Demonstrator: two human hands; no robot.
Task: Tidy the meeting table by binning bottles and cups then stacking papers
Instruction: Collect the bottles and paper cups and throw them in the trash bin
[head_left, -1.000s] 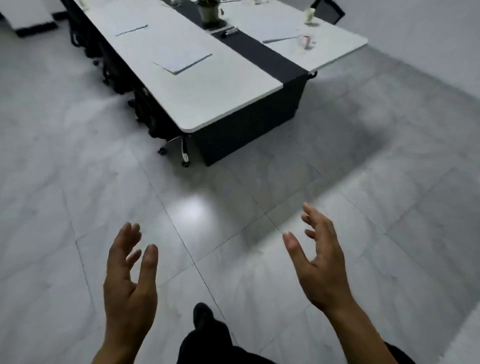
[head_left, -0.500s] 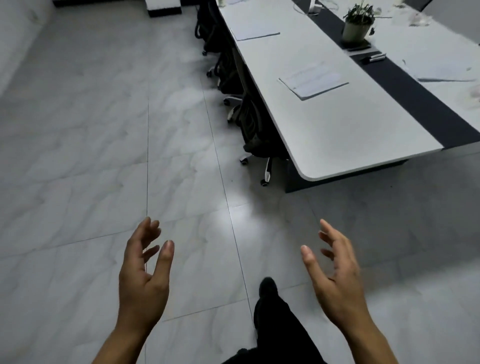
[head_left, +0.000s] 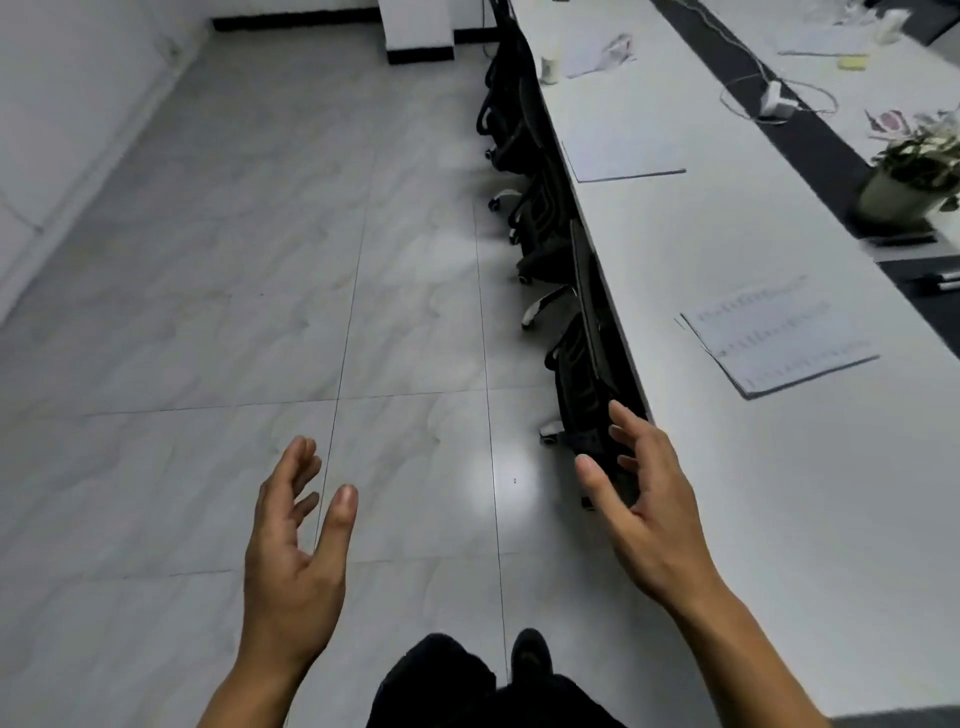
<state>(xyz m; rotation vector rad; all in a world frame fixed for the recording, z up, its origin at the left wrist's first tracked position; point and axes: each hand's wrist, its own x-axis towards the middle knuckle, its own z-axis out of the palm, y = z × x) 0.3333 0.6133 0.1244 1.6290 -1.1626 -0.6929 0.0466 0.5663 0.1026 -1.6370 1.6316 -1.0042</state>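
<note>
The long white meeting table (head_left: 701, 249) runs up the right side. A printed paper sheet (head_left: 779, 338) lies on it near me, a second paper (head_left: 621, 158) lies farther along, and a third, crumpled one (head_left: 597, 52) sits far off beside a white cup (head_left: 549, 67). More papers and a small cup (head_left: 891, 23) are on the table's far side. My left hand (head_left: 293, 551) hangs over the floor, fingers apart and empty. My right hand (head_left: 644, 499) is at the table's near edge, also open and empty.
Black office chairs (head_left: 540, 208) are tucked under the table's left edge. A potted plant (head_left: 906, 171), markers (head_left: 935, 283) and a white charger with cable (head_left: 774, 98) sit on the dark centre strip. Grey tiled floor (head_left: 260, 312) stretches left to the wall.
My view has swung left and moved along the table's side, so the table now lies close on my right. Both hands stay open and empty in front of me.
</note>
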